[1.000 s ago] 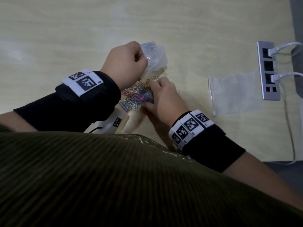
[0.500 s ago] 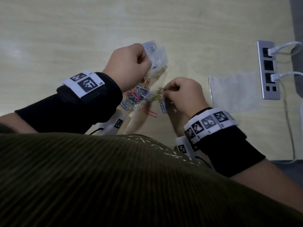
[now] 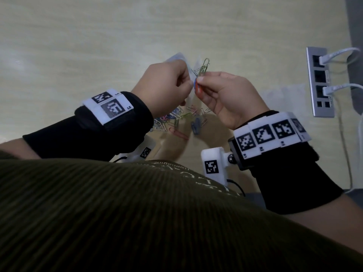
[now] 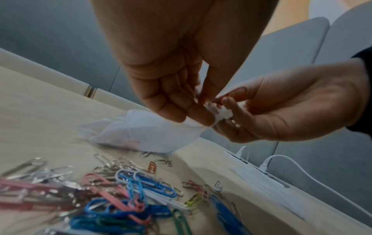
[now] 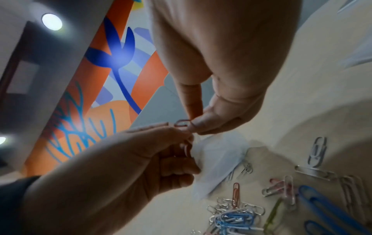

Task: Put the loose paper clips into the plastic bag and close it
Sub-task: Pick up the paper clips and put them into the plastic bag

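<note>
Head view, left hand (image 3: 167, 85): raised over the table (image 3: 78, 46), fingers curled, pinching the top edge of the plastic bag (image 3: 176, 57), which shows only as a pale sliver at the hand's 12 o'clock.
Head view, right hand (image 3: 225, 95): thumb and forefinger pinch a small bunch of clips (image 3: 202, 69) (green, silver, a red and a blue one among them), touching the left fingertips.
Head view, loose paper clips (image 3: 176, 122): scattered on the table at 6 o'clock of both hands, partly under the left wrist.
Head view, other: socket strip (image 3: 320, 83) at 3 o'clock with two white cables plugged in; a second clear bag (image 3: 284, 97) lies flat just beside it.
Left wrist view, bag (image 4: 141, 130): hangs from the left fingers (image 4: 181, 111), its lower end resting on the table; something pink shows inside it.
Left wrist view, right hand (image 4: 281, 111): holds a red clip at the bag's mouth.
Left wrist view, clips (image 4: 120, 198): coloured heap at 6 o'clock of the bag.
Right wrist view: right hand (image 5: 221, 79) pinches a pink-red clip (image 5: 182, 123) against the left hand (image 5: 120, 159); the bag (image 5: 217, 159) droops below (blurred).
</note>
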Demonstrator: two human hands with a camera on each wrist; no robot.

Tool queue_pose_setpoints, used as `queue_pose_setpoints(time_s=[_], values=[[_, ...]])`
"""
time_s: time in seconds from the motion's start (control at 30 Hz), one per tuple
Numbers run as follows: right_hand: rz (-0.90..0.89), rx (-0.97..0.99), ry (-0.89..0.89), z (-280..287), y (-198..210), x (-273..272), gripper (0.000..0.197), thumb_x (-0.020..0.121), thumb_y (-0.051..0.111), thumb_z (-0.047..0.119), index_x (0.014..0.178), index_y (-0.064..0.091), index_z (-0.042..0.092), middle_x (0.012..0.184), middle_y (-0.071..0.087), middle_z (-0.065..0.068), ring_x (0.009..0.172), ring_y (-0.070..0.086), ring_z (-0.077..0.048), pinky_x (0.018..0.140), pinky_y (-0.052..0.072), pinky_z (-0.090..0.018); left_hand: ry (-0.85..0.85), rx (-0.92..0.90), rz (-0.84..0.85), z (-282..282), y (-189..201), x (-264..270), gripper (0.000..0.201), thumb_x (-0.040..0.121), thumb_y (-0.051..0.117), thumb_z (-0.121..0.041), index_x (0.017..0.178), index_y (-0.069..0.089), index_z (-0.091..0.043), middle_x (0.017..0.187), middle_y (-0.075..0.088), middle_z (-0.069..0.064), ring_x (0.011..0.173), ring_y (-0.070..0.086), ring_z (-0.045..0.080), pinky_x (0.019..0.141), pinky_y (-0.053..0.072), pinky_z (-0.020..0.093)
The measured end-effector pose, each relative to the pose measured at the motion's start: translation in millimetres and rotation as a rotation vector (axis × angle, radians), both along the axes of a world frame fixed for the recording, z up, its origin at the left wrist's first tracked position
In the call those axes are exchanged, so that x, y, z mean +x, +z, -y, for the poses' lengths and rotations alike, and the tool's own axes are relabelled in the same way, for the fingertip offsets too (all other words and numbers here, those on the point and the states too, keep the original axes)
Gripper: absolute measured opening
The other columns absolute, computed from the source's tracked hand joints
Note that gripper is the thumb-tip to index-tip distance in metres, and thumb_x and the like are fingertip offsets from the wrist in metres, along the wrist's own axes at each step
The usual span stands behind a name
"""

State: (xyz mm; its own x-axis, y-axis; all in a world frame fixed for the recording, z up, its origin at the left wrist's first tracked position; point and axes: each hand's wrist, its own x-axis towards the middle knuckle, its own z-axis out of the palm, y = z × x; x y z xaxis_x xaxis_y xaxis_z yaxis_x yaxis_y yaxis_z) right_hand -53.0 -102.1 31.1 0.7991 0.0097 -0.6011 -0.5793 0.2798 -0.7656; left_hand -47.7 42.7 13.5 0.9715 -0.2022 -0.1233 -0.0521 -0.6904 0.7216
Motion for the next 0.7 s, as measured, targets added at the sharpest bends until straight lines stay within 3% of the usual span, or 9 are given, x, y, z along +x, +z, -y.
queue_pose_setpoints(time_s=[0.1,0.23,0.3,0.33,0.43,0.5,0.7], values=[[-0.011,-0.177,0.051,0.4,-7.3,-0.9,0.013,0.086,0.062,-0.008,0.075,0.059,0.0,0.068,0.063,-0.011,0.053,0.063,-0.014,0.057,0.056,-0.02,-0.036,0.042,0.055,1.3,1.5,-2.0,0.011,0.088,0.053,-0.022,0.081,0.057,-0.014,0.072,0.07,0.0,0.071,0.068,0.013,0.076,0.049,0.034],[0.002,-0.563,0.306,4.2,-12.2,1.6,0.016,0.074,0.065,0.008,0.059,0.066,0.014,0.078,0.071,-0.013,0.083,0.072,-0.034,0.082,0.059,-0.046,-0.072,0.071,0.101,3.2,1.1,-4.3,0.011,0.088,0.053,-0.022,0.082,0.056,-0.014,0.076,0.069,0.004,0.077,0.065,0.025,0.074,0.048,0.041],[0.012,-0.641,0.392,0.8,-5.4,0.5,0.002,0.066,0.063,0.014,0.067,0.064,0.014,0.093,0.072,-0.02,0.096,0.069,-0.038,0.087,0.057,-0.051,-0.075,0.07,0.094,3.7,-0.2,-4.7,0.011,0.088,0.053,-0.022,0.081,0.056,-0.014,0.076,0.069,0.004,0.077,0.066,0.025,0.075,0.049,0.042],[0.023,-0.658,0.41,-0.3,-2.3,0.9,0.014,0.065,0.062,0.014,0.077,0.067,0.009,0.1,0.071,-0.023,0.099,0.068,-0.039,0.088,0.056,-0.053,-0.074,0.071,0.084,3.6,-1.0,-4.7,0.011,0.089,0.053,-0.023,0.081,0.056,-0.015,0.077,0.07,0.003,0.077,0.066,0.024,0.075,0.049,0.042],[0.033,-0.544,0.302,0.1,1.9,3.8,0.039,0.082,0.058,0.0,0.121,0.058,-0.002,0.106,0.067,-0.021,0.098,0.069,-0.031,0.092,0.056,-0.046,-0.053,0.054,0.046,2.9,-2.4,-3.6,0.012,0.088,0.053,-0.024,0.08,0.055,-0.016,0.075,0.07,0.001,0.077,0.068,0.021,0.077,0.05,0.04],[0.062,-0.453,0.19,0.4,1.1,5.1,0.045,0.088,0.055,-0.004,0.132,0.049,0.0,0.097,0.065,-0.011,0.095,0.069,-0.023,0.093,0.055,-0.039,-0.033,0.031,0.024,2.2,-2.5,-2.7,0.011,0.088,0.053,-0.023,0.079,0.055,-0.016,0.072,0.071,0.0,0.073,0.069,0.016,0.077,0.051,0.037],[0.24,-0.547,0.151,1.3,2.1,1.0,0.027,0.087,0.055,-0.005,0.104,0.059,0.014,0.102,0.064,-0.003,0.097,0.068,-0.013,0.085,0.059,-0.036,0.01,-0.012,0.003,-0.2,-3.2,-2.0,0.011,0.088,0.053,-0.021,0.078,0.054,-0.016,0.074,0.07,0.001,0.066,0.068,0.006,0.074,0.052,0.032]])
